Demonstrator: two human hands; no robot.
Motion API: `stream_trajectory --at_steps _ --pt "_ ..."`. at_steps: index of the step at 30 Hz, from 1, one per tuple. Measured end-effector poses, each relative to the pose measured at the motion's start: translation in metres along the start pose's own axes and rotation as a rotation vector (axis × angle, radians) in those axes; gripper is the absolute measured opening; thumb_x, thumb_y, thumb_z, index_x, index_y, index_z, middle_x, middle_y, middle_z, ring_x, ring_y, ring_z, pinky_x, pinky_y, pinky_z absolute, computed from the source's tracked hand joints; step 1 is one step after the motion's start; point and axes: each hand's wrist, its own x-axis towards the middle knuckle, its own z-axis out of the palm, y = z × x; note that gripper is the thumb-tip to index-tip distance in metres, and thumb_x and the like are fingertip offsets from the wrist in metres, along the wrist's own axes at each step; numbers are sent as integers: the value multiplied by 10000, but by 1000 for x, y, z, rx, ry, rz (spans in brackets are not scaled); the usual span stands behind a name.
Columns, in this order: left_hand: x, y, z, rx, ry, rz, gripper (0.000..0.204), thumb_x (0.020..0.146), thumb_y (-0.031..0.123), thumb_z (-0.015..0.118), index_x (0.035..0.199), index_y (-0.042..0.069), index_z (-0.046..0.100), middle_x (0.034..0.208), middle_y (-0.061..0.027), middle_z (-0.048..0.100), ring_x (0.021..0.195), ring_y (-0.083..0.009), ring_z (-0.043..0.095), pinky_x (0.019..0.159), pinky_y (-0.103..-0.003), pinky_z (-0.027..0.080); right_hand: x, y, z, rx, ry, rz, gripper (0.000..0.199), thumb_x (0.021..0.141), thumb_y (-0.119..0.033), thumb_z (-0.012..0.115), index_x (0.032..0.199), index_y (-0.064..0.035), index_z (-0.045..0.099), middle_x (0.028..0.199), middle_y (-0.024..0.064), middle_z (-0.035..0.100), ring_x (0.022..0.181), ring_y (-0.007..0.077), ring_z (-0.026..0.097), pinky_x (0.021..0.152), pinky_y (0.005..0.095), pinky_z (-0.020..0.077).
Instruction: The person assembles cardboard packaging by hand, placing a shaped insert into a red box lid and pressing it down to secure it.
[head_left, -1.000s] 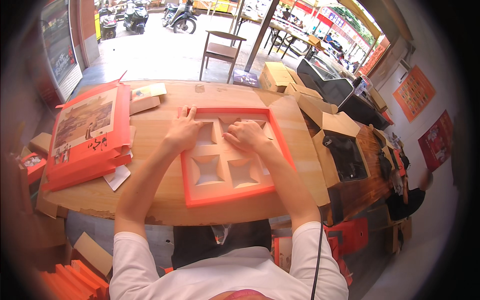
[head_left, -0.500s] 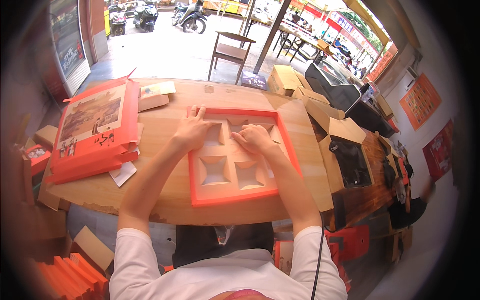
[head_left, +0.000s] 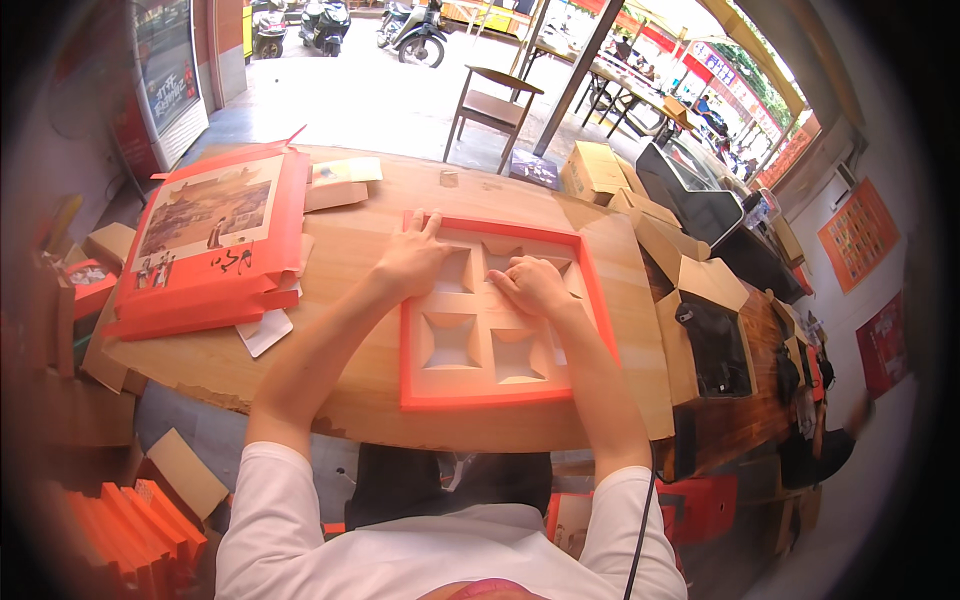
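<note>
A shallow red box (head_left: 500,399) lies on the table before me, fitted with a pale cardboard insert (head_left: 477,312) that has several square recesses with folded-in flaps. My left hand (head_left: 415,262) rests at the box's far left corner, its fingers spread over the rim and the insert beside it. Bent at the fingers, my right hand (head_left: 533,285) presses on the insert by the far middle recess, with the thumb lying along the surface. What its fingertips grip is partly hidden. Flat at the left is a red printed box piece (head_left: 215,225) with a landscape picture and raised flaps.
A small carton (head_left: 338,190) and a white card (head_left: 265,332) sit near the printed piece on the wooden table (head_left: 330,390). To the right, an open carton (head_left: 680,345) holds something black. Red-orange folded boxes (head_left: 130,530) stand low at left; a chair (head_left: 490,105) stands beyond the table.
The whole view has shifted, so the scene sits slightly farther right. Both hands keep nearly the same places on the box and insert.
</note>
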Motion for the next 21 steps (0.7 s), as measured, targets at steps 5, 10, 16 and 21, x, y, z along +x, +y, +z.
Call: stream_trajectory --at_steps 5,10,16,21 --pt "-3 4 -7 15 -22 -17 431 856 132 654 1280 165 725 1654 -247 315 1540 -436 288 1155 -532 395 -1 -3 -7 3 -39 -21 492 1067 -414 509 824 -72 767 1003 113 719 991 346 664 904 465 495" --pt "-2 4 -12 40 -82 -22 448 851 145 665 1294 174 721 1657 -244 306 1542 -437 279 1179 -537 373 4 -4 -6 2 22 32 492 1016 -471 569 1352 -116 627 1171 135 707 1087 347 678 956 479 526" --pt "-3 3 -6 21 -2 -9 453 837 145 673 1284 196 727 1648 -242 320 1513 -429 317 1163 -519 387 12 -10 -6 11 14 165 570 975 -483 618 1418 -134 544 1251 152 674 1146 337 675 952 454 553" --pt "-1 1 -1 35 6 -9 462 832 144 677 1289 194 723 1641 -246 329 1511 -428 320 1157 -524 393 21 -15 -14 -78 -138 201 599 948 -483 648 1418 -119 576 1289 158 662 1205 330 657 974 451 553"
